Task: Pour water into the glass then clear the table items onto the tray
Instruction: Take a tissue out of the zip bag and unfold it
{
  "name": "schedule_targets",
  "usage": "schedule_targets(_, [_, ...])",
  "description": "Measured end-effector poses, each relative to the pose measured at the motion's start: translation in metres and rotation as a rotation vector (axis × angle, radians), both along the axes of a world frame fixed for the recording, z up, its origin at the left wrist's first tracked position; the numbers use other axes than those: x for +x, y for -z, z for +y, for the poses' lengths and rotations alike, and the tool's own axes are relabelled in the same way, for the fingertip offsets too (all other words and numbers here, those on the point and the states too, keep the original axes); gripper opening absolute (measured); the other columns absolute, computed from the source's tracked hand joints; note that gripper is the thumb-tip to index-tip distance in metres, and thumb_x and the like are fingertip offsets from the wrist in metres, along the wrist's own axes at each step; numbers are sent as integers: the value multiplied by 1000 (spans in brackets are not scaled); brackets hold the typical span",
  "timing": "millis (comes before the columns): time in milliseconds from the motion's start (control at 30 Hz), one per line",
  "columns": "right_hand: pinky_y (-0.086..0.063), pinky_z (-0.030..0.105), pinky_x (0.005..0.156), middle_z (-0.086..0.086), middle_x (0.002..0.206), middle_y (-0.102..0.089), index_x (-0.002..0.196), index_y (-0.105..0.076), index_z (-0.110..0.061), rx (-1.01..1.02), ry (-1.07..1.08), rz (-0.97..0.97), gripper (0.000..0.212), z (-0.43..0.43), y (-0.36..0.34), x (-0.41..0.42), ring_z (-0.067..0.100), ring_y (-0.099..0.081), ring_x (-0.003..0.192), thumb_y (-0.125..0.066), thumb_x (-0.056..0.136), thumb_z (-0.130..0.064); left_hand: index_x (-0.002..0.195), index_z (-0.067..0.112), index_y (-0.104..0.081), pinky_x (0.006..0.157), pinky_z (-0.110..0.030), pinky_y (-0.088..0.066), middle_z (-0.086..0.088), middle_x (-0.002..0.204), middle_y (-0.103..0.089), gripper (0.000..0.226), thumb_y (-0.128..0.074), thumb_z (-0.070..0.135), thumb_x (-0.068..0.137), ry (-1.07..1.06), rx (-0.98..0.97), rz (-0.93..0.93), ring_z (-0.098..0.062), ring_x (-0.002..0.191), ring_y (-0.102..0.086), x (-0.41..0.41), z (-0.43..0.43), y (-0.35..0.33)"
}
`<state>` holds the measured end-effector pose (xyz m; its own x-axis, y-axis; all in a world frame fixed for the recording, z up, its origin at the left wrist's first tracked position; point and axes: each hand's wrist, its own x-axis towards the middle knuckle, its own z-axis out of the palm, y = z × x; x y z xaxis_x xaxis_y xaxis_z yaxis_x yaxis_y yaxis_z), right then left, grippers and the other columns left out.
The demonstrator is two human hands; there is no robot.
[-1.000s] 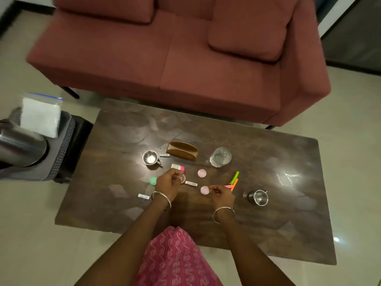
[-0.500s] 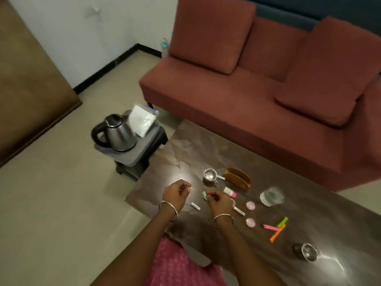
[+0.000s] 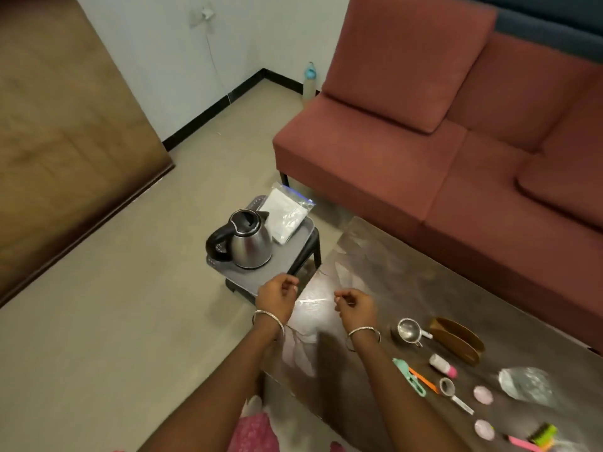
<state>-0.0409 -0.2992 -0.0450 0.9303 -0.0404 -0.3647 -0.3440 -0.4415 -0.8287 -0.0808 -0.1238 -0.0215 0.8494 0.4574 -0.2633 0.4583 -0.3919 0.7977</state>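
Silver bangles ring both wrists. The left hand hangs just in front of the kettle, over the near edge of the grey tray. Its grip is drawn together, fingers curled in toward the thumb; whether anything small sits inside cannot be told. The right hand, right of the kettle and nearer the camera, has its grip closed the same way, thumb tip against forefinger. Something pale may be pinched there, but it is too small to tell. The hands are apart from each other.

The kettle stands upright on the tray, black handle toward the lower left, spout toward the upper right. Just behind it leans a clear zip bag with white contents. The tray sits on a black stool. The glass is well to the right of the kettle, blurred, so its lean cannot be told.

Right of the kettle, the dark brown marbled counter carries several things. They are a steel cup, a brown wooden holder and a white-and-pink bottle lying with its pink end away from the kettle. With them are a green and orange tool and a small strainer, its handle pointing away from the kettle. Farthest off are two pink discs and coloured clips.

A red sofa stands behind and right of the kettle. The beige floor spreads to its left, as far as a brown wooden panel. A white wall lies behind the kettle.
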Motion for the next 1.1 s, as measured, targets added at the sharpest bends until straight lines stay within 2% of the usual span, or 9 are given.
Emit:
schedule_targets(133, [-56, 29, 65, 10, 77, -69, 89, -73, -10, -17, 0, 80, 17, 57, 11, 39, 26, -66, 68, -63, 89, 4, 92, 13, -72, 75, -29, -54, -7, 81, -72, 14, -62, 5, 86, -59, 8, 35, -22, 75, -67, 27, 73, 8])
schedule_targets(233, [-58, 38, 75, 12, 81, -72, 90, -74, -12, -22, 19, 108, 16, 93, 20, 72, 31, -69, 77, -64, 90, 0, 90, 17, -71, 77, -34, -55, -2, 79, -71, 14, -64, 6, 85, -69, 24, 61, -19, 75, -66, 44, 116, 14])
schedule_targets(333, [-59, 37, 76, 10, 81, -72, 90, -75, -15, -54, 30, 114, 17, 124, 31, 107, 25, -67, 74, -65, 88, -1, 91, 14, -71, 76, -32, -56, 1, 82, -71, 14, -62, 4, 88, -37, 14, -34, -13, 75, -66, 72, 145, 16])
schedule_targets(467, [-60, 45, 81, 15, 81, -72, 96, -75, -5, -44, 81, 150, 16, 153, 48, 158, 30, -69, 76, -63, 88, 1, 93, 18, -72, 69, -11, -52, 10, 84, -72, 16, -63, 6, 88, -33, 25, -198, 0, 75, -65, 120, 170, 13])
schedule_targets(567, [-58, 46, 86, 18, 89, -74, 100, -75, -5, -54, 112, 164, 19, 164, 62, 195, 36, -70, 85, -61, 88, 1, 93, 21, -69, 68, -9, -51, 12, 85, -71, 15, -62, 9, 88, -27, 23, -260, 0, 74, -65, 162, 188, 14])
schedule_targets(767, [-53, 47, 95, 12, 103, -70, 118, -68, -5, 10, 312, 316, 31, 174, 101, 264, 30, -63, 90, -67, 87, -9, 100, 12, -69, 82, -38, -57, -2, 90, -72, 15, -64, 11, 86, 44, -5, -48, -19, 83, -68, 231, 219, 50])
schedule_targets(933, [-51, 36, 58, 17, 103, -62, 147, -37, -7, 363, 522, 510, 63, 191, 116, 302, 24, -59, 68, -66, 91, -5, 101, 12, -69, 89, -37, -53, -3, 93, -72, 16, -67, 15, 86, 79, 4, 92, -21, 85, -68, 261, 236, 77])
schedule_targets(1033, [-49, 26, 44, 20, 123, -62, 146, -41, -8, 363, 534, 550, 61, 198, 131, 315, 22, -63, 65, -68, 92, -13, 103, 12, -69, 90, -33, -52, -3, 94, -73, 17, -66, 16, 86, 116, 7, 142, -19, 86, -68, 271, 240, 89])
schedule_targets(1100, [-47, 20, 39, 15, 117, -66, 136, -54, -5, 352, 555, 527, 49, 202, 139, 317, 18, -62, 62, -72, 91, -15, 103, 12, -70, 87, -27, -51, -2, 93, -72, 18, -65, 14, 87, 140, 3, 151, -18, 85, -68, 272, 241, 92])
